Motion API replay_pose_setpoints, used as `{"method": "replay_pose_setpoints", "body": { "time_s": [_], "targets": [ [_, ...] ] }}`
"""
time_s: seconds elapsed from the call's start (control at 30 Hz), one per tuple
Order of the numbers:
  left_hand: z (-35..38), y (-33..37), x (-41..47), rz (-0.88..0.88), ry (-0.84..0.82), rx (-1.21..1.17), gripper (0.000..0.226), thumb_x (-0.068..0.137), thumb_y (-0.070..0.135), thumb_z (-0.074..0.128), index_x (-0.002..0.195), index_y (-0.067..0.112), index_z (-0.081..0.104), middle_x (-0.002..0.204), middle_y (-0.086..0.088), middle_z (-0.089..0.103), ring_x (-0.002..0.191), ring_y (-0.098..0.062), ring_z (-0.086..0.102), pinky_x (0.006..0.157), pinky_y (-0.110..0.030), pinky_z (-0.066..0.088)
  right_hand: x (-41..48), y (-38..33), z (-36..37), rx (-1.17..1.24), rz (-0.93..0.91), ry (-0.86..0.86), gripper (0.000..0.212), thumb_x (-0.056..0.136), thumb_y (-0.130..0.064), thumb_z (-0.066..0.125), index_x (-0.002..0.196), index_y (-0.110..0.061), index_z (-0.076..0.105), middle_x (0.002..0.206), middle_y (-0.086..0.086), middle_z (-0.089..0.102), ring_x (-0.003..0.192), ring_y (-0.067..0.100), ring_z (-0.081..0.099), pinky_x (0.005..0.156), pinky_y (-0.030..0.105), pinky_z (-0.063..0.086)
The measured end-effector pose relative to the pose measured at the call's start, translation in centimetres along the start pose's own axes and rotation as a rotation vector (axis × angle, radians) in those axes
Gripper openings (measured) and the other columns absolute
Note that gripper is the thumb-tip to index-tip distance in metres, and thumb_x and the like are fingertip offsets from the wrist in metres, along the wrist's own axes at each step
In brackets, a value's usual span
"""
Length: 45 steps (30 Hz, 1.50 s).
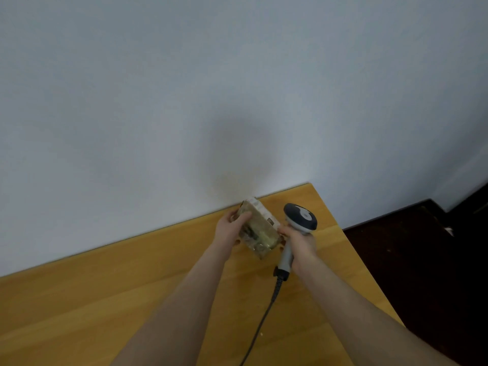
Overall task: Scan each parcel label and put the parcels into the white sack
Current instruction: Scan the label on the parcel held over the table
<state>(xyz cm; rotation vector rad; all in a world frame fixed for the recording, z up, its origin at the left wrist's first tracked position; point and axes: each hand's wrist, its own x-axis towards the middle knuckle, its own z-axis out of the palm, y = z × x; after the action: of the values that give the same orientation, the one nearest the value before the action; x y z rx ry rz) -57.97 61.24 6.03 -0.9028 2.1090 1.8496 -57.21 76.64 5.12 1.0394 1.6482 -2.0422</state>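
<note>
A small box-shaped parcel (pixel 260 228), wrapped in clear tape with a pale label side facing up and right, is held above the wooden table (pixel 132 286). My left hand (pixel 228 228) grips its left end. My right hand (pixel 301 244) holds the grey handle of a barcode scanner (pixel 301 216), whose dark head sits just right of the parcel; the fingertips of that hand also touch the parcel's right edge. The scanner's cable (pixel 264 318) trails down across the table toward me. No white sack is in view.
A plain pale wall (pixel 184 101) rises right behind the table's far edge. The table's right edge runs diagonally, with dark floor (pixel 422 260) beyond it.
</note>
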Motion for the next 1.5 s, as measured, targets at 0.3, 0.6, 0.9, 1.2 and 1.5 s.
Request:
{"method": "replay_pose_setpoints", "body": {
  "time_s": [0.3, 0.6, 0.9, 1.2, 1.5],
  "targets": [
    [-12.3, -0.6, -4.1, 0.054, 0.095, -0.116, 0.064, 0.076, 0.04, 0.076, 0.127, 0.022, 0.041, 0.124, -0.009, 0.053, 0.106, -0.026, 0.056, 0.08, -0.042, 0.055, -10.5, 4.6, 7.9, 0.007, -0.115, -0.063, 0.021, 0.08, -0.001, 0.073, 0.099, -0.003, 0.064, 0.092, 0.012, 0.069, 0.083, 0.026, 0.064, 0.073, 0.036, 0.049],
    [-29.0, -2.1, -8.8, 0.097, 0.047, -0.118, 0.054, 0.081, 0.034, 0.073, 0.128, 0.022, 0.049, 0.121, -0.011, 0.056, 0.105, -0.029, 0.057, 0.076, -0.041, 0.056, -22.6, 10.2, 16.6, 0.001, -0.184, -0.127, 0.02, 0.077, 0.0, 0.076, 0.085, -0.009, 0.059, 0.087, 0.007, 0.066, 0.078, 0.02, 0.059, 0.09, 0.044, 0.051],
    [-36.6, -4.3, -14.9, -0.05, -0.175, -0.031, 0.068, 0.079, 0.04, 0.074, 0.133, 0.008, 0.048, 0.12, -0.004, 0.061, 0.111, -0.022, 0.056, 0.096, -0.045, 0.049, -28.4, 14.8, 20.7, -0.005, -0.176, -0.132, 0.014, 0.081, 0.007, 0.068, 0.084, -0.005, 0.06, 0.086, 0.012, 0.07, 0.077, 0.025, 0.066, 0.079, 0.039, 0.055],
    [-41.1, -10.5, -19.7, 0.002, -0.017, -0.143, 0.071, 0.08, 0.026, 0.075, 0.142, 0.018, 0.041, 0.118, -0.005, 0.066, 0.106, -0.024, 0.063, 0.089, -0.048, 0.054, -33.1, 19.5, 20.4, -0.072, -0.192, -0.259, 0.012, 0.084, -0.001, 0.069, 0.08, -0.008, 0.06, 0.082, 0.008, 0.066, 0.074, 0.02, 0.061, 0.079, 0.04, 0.055],
    [-42.7, -14.5, -24.2, 0.11, 0.142, -0.156, 0.07, 0.084, 0.014, 0.071, 0.144, 0.015, 0.037, 0.118, -0.005, 0.064, 0.107, -0.023, 0.059, 0.092, -0.047, 0.052, -40.5, 23.2, 16.8, -0.234, -0.235, -0.48, 0.01, 0.085, -0.007, 0.068, 0.087, 0.002, 0.066, 0.059, 0.011, 0.06, 0.049, 0.018, 0.052, 0.049, 0.029, 0.045]
  ]
}}
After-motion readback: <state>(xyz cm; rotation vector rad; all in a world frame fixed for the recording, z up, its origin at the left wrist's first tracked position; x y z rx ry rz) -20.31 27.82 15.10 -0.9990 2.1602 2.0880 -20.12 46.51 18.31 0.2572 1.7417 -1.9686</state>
